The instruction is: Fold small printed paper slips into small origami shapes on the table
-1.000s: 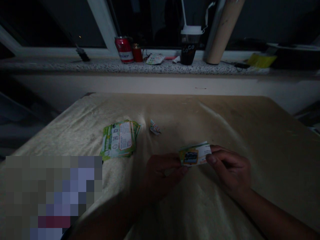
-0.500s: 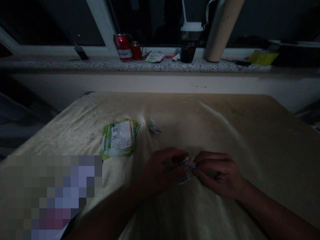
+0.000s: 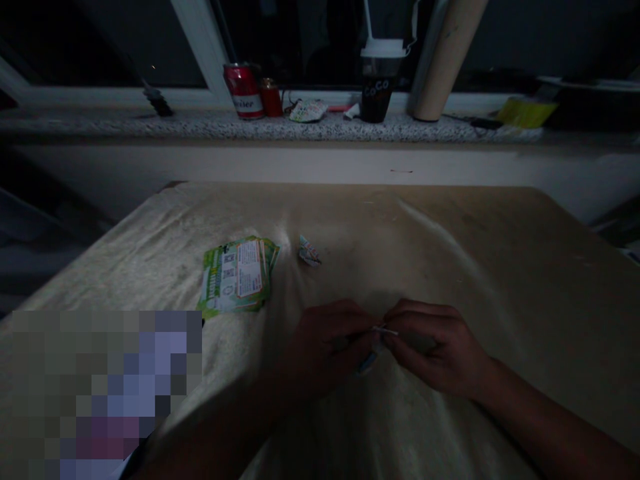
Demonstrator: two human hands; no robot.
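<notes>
Both hands meet over the near middle of the table, pinching a small folded printed paper [image 3: 386,329] between them. My left hand [image 3: 330,341] is closed on its left side, where fingers cover most of it; a blue corner shows below. My right hand [image 3: 436,341] grips the right edge with thumb and fingertips. Beyond the hands lies another small folded paper [image 3: 309,252] with coloured print. To its left rests a stack of green and white printed packets or sheets [image 3: 240,275].
A cream cloth [image 3: 440,257] covers the table. On the speckled sill behind stand a red can [image 3: 243,92], a lighter [image 3: 271,98], a crumpled printed paper [image 3: 309,111], a lidded drink cup [image 3: 379,83] and a cardboard tube [image 3: 445,67]. The lower left is pixelated.
The held paper has turned so that mostly a thin edge shows between the fingertips, where its printed face showed before. My left fingers have closed in towards the right hand.
</notes>
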